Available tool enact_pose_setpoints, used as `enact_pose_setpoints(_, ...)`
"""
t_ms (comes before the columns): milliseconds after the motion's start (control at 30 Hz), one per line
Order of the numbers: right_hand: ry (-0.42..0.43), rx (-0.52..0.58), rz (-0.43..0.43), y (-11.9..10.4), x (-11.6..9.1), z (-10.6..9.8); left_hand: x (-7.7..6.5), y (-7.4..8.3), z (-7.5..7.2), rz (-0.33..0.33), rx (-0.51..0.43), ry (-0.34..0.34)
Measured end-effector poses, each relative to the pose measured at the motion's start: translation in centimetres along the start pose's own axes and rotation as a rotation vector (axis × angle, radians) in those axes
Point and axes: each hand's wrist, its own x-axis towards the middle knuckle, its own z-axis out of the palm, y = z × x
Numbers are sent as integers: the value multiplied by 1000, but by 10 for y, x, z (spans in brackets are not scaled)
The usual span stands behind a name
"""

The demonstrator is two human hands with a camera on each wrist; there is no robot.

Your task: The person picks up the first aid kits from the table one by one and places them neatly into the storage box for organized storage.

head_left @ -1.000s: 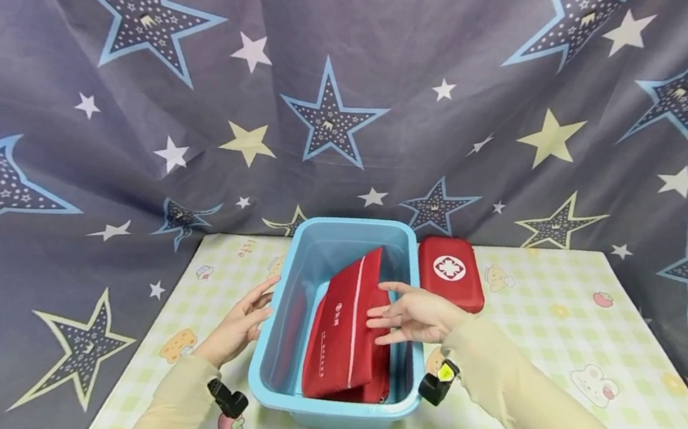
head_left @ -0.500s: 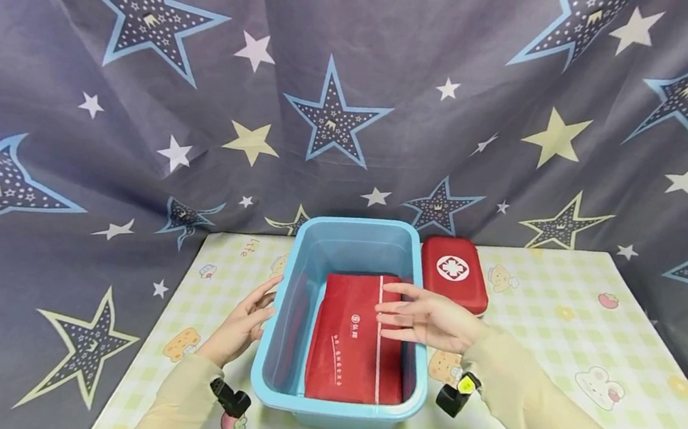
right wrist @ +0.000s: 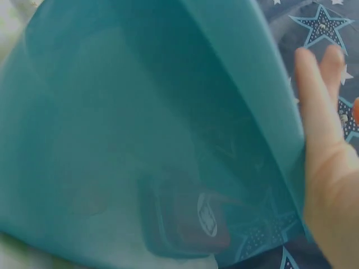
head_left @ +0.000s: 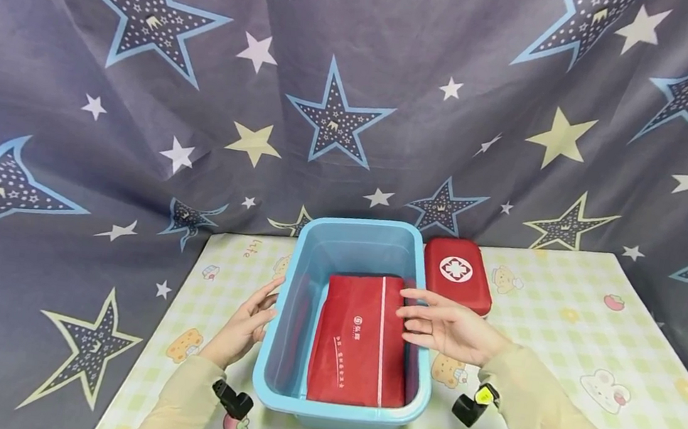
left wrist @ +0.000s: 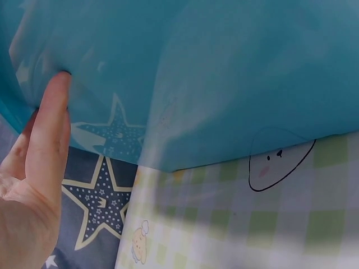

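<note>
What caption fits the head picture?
Flat red pouch in a blue rectangular plastic tub, left hand alongside, right hand over its rim.

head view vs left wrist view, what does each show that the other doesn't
Only the head view: the red pouch inside the blue tub, the red case and the right hand.
Only the left wrist view: a star's reflection on the tub's outer wall.
Both: the left hand against the tub, the checked tablecloth and the starry backdrop.
</note>
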Motion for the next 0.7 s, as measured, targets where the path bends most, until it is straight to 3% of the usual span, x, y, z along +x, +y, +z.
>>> enact_pose_setpoints(300, -158, 31, -60, 2, -13, -19, 3, 1, 0, 10, -9, -5)
enact_pose_setpoints(700, -122, 56, -57, 18, -30, -46, 0, -1, 0, 0, 3, 6)
